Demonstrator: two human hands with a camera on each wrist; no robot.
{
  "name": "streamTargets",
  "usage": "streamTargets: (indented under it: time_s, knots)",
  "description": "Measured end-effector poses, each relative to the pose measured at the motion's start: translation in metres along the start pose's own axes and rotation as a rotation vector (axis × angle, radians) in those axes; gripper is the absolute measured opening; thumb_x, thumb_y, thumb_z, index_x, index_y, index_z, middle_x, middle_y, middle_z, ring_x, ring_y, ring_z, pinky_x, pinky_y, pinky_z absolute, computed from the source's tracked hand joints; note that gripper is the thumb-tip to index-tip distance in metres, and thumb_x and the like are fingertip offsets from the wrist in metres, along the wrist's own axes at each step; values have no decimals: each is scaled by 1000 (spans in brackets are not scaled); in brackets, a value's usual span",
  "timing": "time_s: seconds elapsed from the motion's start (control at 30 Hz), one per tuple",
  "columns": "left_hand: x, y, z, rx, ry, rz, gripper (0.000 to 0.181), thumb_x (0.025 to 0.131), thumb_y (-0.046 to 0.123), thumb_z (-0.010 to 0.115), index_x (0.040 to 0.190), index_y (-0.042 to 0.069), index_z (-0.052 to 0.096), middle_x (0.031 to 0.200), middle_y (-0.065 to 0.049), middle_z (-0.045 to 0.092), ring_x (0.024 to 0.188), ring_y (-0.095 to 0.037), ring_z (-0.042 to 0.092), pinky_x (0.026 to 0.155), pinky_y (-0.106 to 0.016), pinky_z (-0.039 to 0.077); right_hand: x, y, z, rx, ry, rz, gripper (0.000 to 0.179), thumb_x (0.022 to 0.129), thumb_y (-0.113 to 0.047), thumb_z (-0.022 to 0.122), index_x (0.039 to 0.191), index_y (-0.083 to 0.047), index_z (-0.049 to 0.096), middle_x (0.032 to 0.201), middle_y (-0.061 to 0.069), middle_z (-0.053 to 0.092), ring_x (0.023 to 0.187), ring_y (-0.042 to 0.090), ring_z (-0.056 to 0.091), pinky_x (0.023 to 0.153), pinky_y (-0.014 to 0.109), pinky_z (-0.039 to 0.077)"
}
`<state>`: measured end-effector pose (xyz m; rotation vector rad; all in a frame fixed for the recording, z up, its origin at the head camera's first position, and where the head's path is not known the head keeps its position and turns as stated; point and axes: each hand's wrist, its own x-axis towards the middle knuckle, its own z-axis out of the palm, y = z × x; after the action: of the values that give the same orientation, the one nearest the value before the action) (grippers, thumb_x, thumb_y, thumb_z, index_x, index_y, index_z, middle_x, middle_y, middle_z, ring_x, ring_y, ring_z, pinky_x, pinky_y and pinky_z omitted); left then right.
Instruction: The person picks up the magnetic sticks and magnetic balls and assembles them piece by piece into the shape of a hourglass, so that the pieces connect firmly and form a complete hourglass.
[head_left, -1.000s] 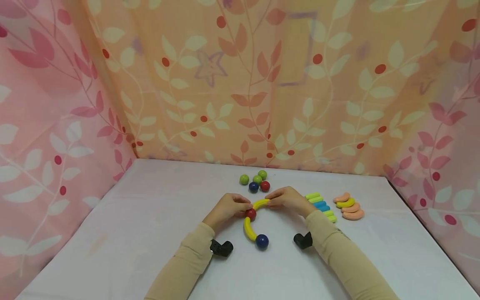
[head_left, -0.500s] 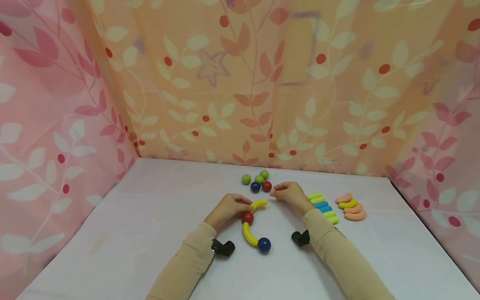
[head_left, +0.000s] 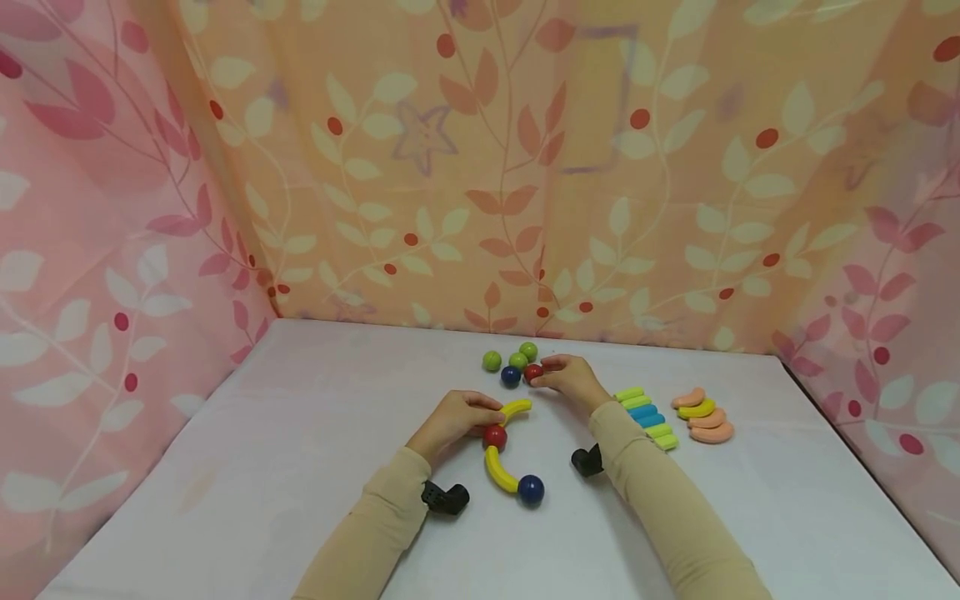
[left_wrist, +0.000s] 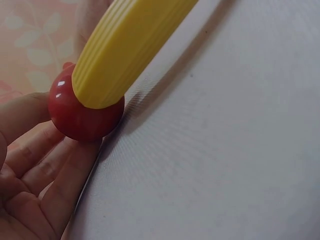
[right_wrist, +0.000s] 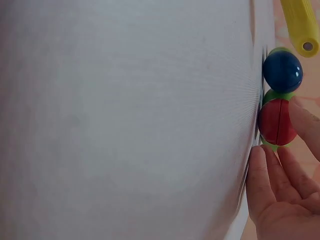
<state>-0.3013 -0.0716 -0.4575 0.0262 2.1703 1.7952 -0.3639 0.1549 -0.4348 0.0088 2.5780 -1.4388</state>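
In the head view, my left hand point(head_left: 459, 418) pinches the upper yellow curved magnetic stick point(head_left: 517, 407) near its lower end. Right below its fingers is a red ball point(head_left: 494, 437). From that ball the lower yellow curved stick point(head_left: 498, 470) runs to a dark blue ball point(head_left: 531, 490), forming an open arc. Farther back, my right hand point(head_left: 572, 379) has its thumb and fingers around another red ball point(right_wrist: 276, 122), beside a blue ball point(right_wrist: 283, 72). A metal end shows on the yellow stick point(right_wrist: 302, 30) in the right wrist view.
Several green balls point(head_left: 491, 361) sit by the red and blue ones at the back. Right of my right hand lie short straight green and blue sticks point(head_left: 643, 412), then curved peach sticks point(head_left: 711, 432) with a yellow one. Floral cloth point(head_left: 420, 192) hangs behind the white table point(head_left: 247, 467).
My right hand has let go of the upper yellow stick's free end and moved back to the red ball in the cluster. The left hand stays at the arc, which has shifted slightly.
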Motion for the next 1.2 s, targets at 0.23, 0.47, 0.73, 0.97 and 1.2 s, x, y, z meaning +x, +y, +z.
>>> streamTargets:
  time_s: [0.23, 0.47, 0.73, 0.97, 1.2]
  knots:
    - [1, -1, 0, -21, 3, 3, 27, 85, 16, 79, 108, 2, 74, 103, -9, 73, 84, -11, 68, 81, -28, 60, 3, -3, 2, 26, -10, 9, 52, 88, -21, 76, 135, -5, 60, 133, 16, 63, 118, 27, 58, 105, 40, 49]
    - [3, 0, 1, -22, 9, 10, 26, 85, 16, 78, 107, 3, 74, 102, -8, 73, 83, -10, 67, 80, -28, 60, -2, -4, 0, 29, -2, 15, 41, 89, -20, 75, 125, -3, 66, 126, 16, 65, 109, 25, 60, 101, 38, 52]
    - [1, 1, 4, -48, 26, 8, 28, 85, 15, 78, 110, 3, 73, 108, -11, 71, 83, -11, 68, 81, -29, 60, -32, -1, -15, -53, -66, 20, 42, 85, -20, 78, 123, -5, 69, 117, 13, 69, 97, 19, 61, 80, 24, 54]
    - [0, 2, 5, -62, 19, 11, 27, 85, 15, 78, 109, 4, 73, 110, -11, 71, 86, -14, 70, 83, -31, 60, -49, 3, -21, -140, -68, -7, 42, 82, -19, 81, 122, -9, 71, 117, 13, 68, 99, 22, 62, 84, 29, 57]
    - [0, 0, 8, -72, 15, -6, 28, 85, 16, 79, 109, 3, 73, 111, -12, 70, 85, -14, 69, 83, -31, 60, -57, 1, -18, -166, -79, -28, 42, 82, -22, 82, 123, -15, 71, 117, 10, 69, 102, 23, 62, 88, 33, 57]
